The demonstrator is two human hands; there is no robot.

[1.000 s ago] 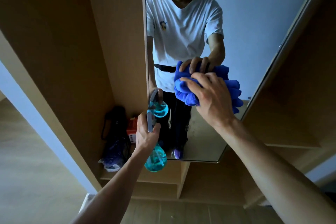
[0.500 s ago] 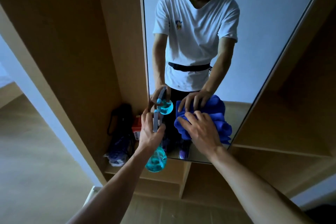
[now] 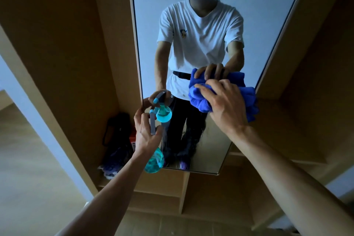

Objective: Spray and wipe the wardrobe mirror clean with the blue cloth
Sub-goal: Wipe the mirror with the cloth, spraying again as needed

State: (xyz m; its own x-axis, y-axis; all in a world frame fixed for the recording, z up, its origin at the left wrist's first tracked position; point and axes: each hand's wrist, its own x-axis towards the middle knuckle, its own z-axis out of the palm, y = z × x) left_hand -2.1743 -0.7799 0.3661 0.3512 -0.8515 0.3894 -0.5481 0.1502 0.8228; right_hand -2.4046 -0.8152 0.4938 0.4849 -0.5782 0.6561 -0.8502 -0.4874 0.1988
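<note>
On mirror [image 3: 258, 15], right hand [image 3: 228, 107] clutching blue cloth [image 3: 199, 99], shifted up-right; left hand [image 3: 145, 132] gripping spray bottle [image 3: 154, 163].

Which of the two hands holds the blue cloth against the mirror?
The right hand: it holds the bunched blue cloth on the mirror, while the left hand grips the turquoise spray bottle.
</note>
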